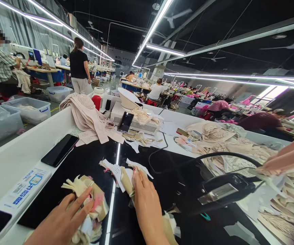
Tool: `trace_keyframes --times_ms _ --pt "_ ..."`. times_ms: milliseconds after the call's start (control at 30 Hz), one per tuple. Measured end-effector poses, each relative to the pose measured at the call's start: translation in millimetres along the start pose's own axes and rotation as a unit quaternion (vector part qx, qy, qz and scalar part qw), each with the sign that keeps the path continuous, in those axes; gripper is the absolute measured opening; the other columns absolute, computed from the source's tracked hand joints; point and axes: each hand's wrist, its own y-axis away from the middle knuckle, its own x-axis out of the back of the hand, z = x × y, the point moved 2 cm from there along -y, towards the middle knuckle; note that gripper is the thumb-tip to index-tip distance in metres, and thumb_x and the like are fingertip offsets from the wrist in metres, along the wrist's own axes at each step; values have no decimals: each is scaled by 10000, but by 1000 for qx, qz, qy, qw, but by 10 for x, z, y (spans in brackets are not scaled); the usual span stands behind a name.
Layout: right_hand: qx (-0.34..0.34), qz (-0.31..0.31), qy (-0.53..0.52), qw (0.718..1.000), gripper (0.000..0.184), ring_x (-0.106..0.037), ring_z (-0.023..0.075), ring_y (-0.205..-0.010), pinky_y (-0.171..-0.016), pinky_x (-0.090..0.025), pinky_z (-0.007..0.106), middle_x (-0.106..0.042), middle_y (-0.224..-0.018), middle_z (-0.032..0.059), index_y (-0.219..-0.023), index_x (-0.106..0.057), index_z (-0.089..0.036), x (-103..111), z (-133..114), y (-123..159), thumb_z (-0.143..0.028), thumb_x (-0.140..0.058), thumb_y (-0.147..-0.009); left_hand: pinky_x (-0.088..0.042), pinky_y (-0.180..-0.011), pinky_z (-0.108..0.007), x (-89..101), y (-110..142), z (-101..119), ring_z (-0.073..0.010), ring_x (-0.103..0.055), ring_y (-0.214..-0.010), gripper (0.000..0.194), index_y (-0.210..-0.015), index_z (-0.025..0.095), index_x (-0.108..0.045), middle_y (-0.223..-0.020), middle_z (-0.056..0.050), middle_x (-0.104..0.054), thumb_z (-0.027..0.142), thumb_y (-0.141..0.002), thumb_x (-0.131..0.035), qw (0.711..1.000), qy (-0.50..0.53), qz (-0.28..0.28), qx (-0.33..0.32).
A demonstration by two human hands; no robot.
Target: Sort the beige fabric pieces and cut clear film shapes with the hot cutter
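Glossy black tabletop (pixel 85 160) lay beneath your fingers, crossed by a bright reflected strip. Your left hand (pixel 62 217) rested on a bundle of cream, tan and pink scraps (pixel 101 200), its fingers stretched over the cloth; whether they gripped it could not be determined. Your right hand (pixel 148 200) kept its fingers close together, tips touching a second bundle of white and tan scraps (pixel 125 178); its grip likewise could not be told. Right of your right fingers lay a small teal object (pixel 206 216); left of your left fingers, a white box (pixel 24 190). Farther right of your fingers, a black tool with a metal plate (pixel 228 187) appeared near another person's blurred hand (pixel 287 154). Ahead of your left fingers lay a dark phone (pixel 60 149), then beige fabric strips (pixel 83 115). Well beyond your fingertips, a person in black (pixel 79 64) stood near sewing tables (pixel 43 70).
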Motion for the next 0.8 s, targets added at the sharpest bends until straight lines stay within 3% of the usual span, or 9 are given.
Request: trace_keyframes --times_ms 133,233,333,467,567,700,800 --pt "-111 -31 -36 993 445 -631 314 -1117 -835 -553 389 -278 -1550 240 -1431 -471 -101 119 30 -192 -186 -292 -1033 -455 -1002 -469 19 -27 2 -401 -518 -1262 714 -1404 307 -504 -1459 -100 -520 339 -724 -722 999 -29 -32 18" --pt "-151 -52 -44 986 446 -677 316 -1006 -754 -558 374 -428 -1435 286 -1440 -447 -67 114 4 -290 -228 -313 -1046 -432 -1034 -447 54 -46 -3 -360 -533 -1266 680 -1431 275 -481 -1483 -110 -490 244 -770 -638 997 -52 -53 7" --pt "-152 -59 -55 985 374 -685 297 -934 -732 -550 350 -592 -1276 202 -1361 -554 -141 59 -66 -301 -236 -395 -1036 -418 -1049 -422 82 -62 -42 -321 -553 -1255 648 -1430 256 -480 -1495 -101 -478 189 -792 -573 997 -67 -48 -10" --pt "-143 -36 -92 985 281 -665 272 -964 -772 -540 329 -628 -1237 140 -1210 -656 -196 30 -129 -270 -190 -464 -1006 -435 -1026 -403 57 -66 -104 -323 -564 -1239 581 -1392 251 -517 -1493 -79 -486 241 -814 -570 995 -87 -37 -24" --pt "-125 4 -136 983 236 -653 247 -1006 -843 -531 316 -640 -1236 92 -1081 -702 -211 36 -99 -234 -178 -485 -994 -447 -1010 -426 6 -52 -131 -342 -563 -1233 565 -1364 258 -551 -1490 -83 -487 316 -804 -599 993 -95 -61 -16" --pt "-87 62 -198 974 308 -611 223 -1150 -978 -488 290 -611 -1307 89 -1072 -722 -176 8 3 -167 -139 -428 -988 -433 -1031 -457 -13 -44 -139 -365 -513 -1285 691 -1439 285 -481 -1518 -89 -449 354 -774 -652 993 -70 -94 2" --pt "-69 94 -231 966 401 -649 190 -1068 -923 -517 264 -642 -1229 76 -1001 -736 -173 -16 68 -111 -128 -338 -983 -422 -1051 -472 13 -50 -116 -380 -469 -1324 769 -1486 326 -412 -1534 -74 -427 375 -768 -683 994 -45 -103 11"
